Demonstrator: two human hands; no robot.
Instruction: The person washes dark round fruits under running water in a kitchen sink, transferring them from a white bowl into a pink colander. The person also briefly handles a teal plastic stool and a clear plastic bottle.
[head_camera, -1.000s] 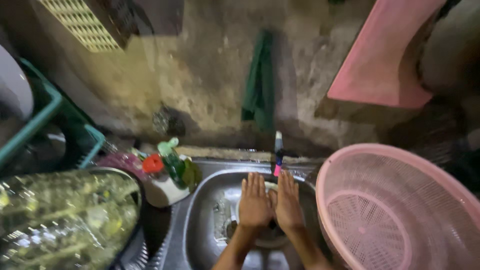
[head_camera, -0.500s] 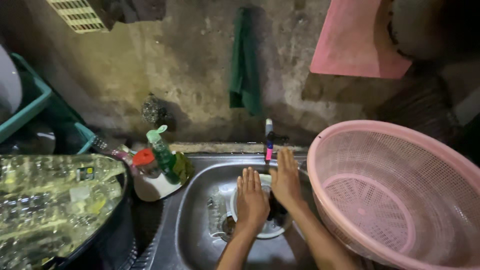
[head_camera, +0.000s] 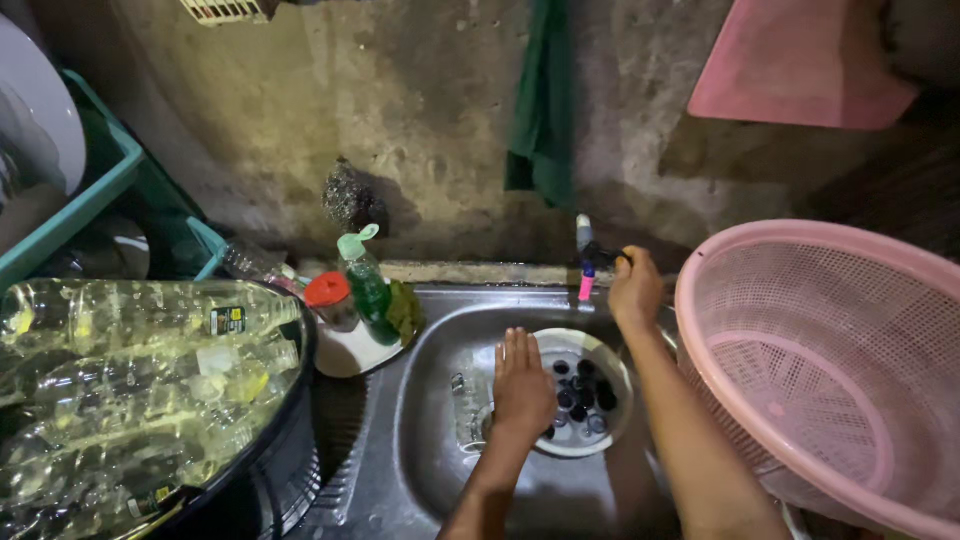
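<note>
Head view, sink: a steel sink (head_camera: 420, 440) set into the bench, its basin wet; a white strainer dish (head_camera: 585, 395) with dark round holes sits over the drain.
Head view, left hand: the left hand (head_camera: 522, 385) lies flat, palm down, on the left rim of the strainer dish; fingers (head_camera: 515, 350) stretched out and together, gripping nothing.
Head view, right hand: the right hand (head_camera: 636, 288) reaches to the back of the basin and is curled around the dark handle of the tap (head_camera: 590, 255); fingers clenched on it.
Head view, tap: a short spout at the rear edge of the sink, against the wall, with a pink tip pointing down; whether water runs cannot be told.
Head view, handling: the tap handle is probably stiff, small and slippery when wet, best taken by wrapping it from the side; the strainer dish looks light and rigid, best lifted by its rim.
Head view, left surroundings: a green soap bottle (head_camera: 368, 285) and a red-capped jar (head_camera: 330, 298) stand just beside the sink; a dark tub (head_camera: 285, 450) holds clear plastic bottles.
Head view, right surroundings: a large pink basket (head_camera: 800, 350) tilts beside the sink; a green cloth (head_camera: 545, 110) hangs on the wall.
</note>
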